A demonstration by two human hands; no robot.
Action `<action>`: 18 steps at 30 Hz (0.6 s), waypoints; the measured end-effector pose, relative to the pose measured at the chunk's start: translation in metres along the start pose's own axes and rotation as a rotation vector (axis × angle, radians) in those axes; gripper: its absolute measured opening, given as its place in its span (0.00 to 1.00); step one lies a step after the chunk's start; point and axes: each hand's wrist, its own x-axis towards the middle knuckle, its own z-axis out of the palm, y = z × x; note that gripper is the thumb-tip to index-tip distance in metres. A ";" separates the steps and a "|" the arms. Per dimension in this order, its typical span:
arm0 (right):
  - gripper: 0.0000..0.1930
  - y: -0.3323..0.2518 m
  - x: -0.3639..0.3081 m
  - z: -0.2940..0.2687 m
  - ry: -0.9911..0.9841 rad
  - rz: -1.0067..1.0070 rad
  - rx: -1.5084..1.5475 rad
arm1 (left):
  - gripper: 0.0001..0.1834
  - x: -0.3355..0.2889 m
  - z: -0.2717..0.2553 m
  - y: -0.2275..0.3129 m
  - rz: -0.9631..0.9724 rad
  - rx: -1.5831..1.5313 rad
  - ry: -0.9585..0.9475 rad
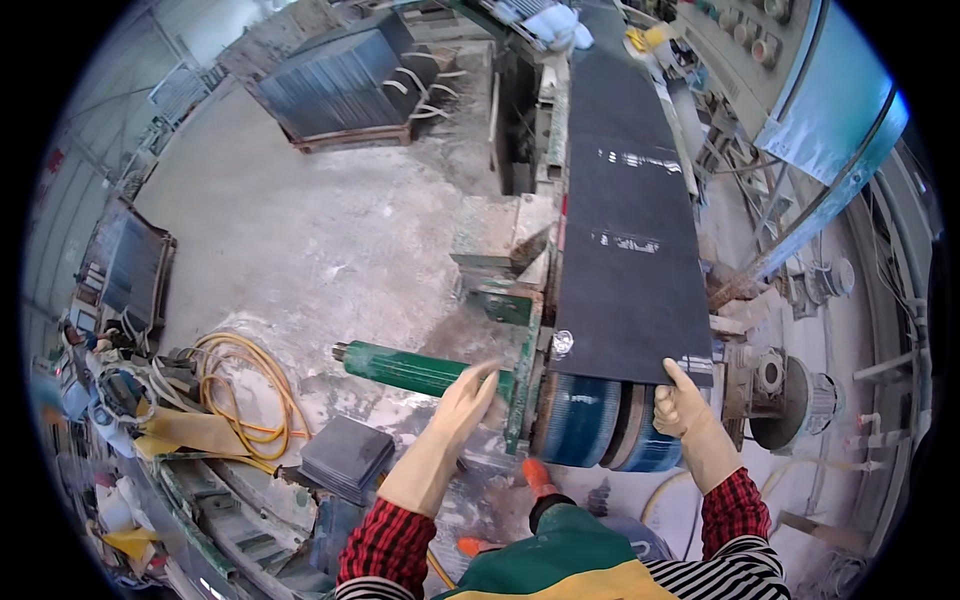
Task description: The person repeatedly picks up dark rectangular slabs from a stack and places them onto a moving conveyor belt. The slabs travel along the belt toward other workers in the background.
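My left hand [455, 420], in a cream rubber glove, is in the air over the near end of a green roller [415, 368]; its fingers are stretched out, slightly blurred, and hold nothing. My right hand [686, 412], gloved alike, is at the near right corner of a dark grey stone slab [628, 315]. One digit lies over the slab's edge while the other fingers curl just below it. The slab is flat on the conveyor, its near end above blue ribbed rollers [580, 415]. More dark slabs [625, 120] lie in line behind it, with wet shiny patches.
A short stack of dark tiles [347, 457] stands on the floor at my left, near a coiled yellow hose [243, 395]. Upright slabs fill a pallet [340, 85] at the far left. Motors [800, 400] and a control panel [750, 35] line the right side.
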 end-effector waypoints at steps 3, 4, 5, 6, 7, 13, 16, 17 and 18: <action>0.33 0.035 -0.001 0.046 0.124 -0.331 0.311 | 0.25 -0.071 -0.036 -0.079 -0.192 -0.302 0.091; 0.29 0.051 0.001 0.066 0.136 -0.491 0.402 | 0.26 -0.092 -0.049 -0.118 -0.240 -0.397 0.170; 0.27 0.058 0.000 0.090 0.033 -0.588 0.423 | 0.26 -0.117 -0.061 -0.141 -0.270 -0.444 0.274; 0.25 0.063 0.000 0.109 -0.066 -0.686 0.449 | 0.26 -0.144 -0.073 -0.159 -0.302 -0.490 0.372; 0.23 0.063 0.009 0.110 -0.258 -0.701 0.356 | 0.27 -0.172 -0.082 -0.175 -0.301 -0.515 0.468; 0.23 0.111 0.094 0.209 -0.418 -0.443 0.175 | 0.29 -0.352 -0.113 -0.258 -0.146 -0.674 0.953; 0.25 0.178 0.135 0.243 -0.599 -0.250 0.117 | 0.28 -0.433 -0.107 -0.287 -0.090 -0.624 1.244; 0.25 0.204 0.144 0.250 -0.595 -0.192 0.140 | 0.27 -0.459 -0.110 -0.285 -0.075 -0.608 1.325; 0.24 0.230 0.155 0.256 -0.581 -0.134 0.155 | 0.26 -0.483 -0.106 -0.288 -0.066 -0.600 1.404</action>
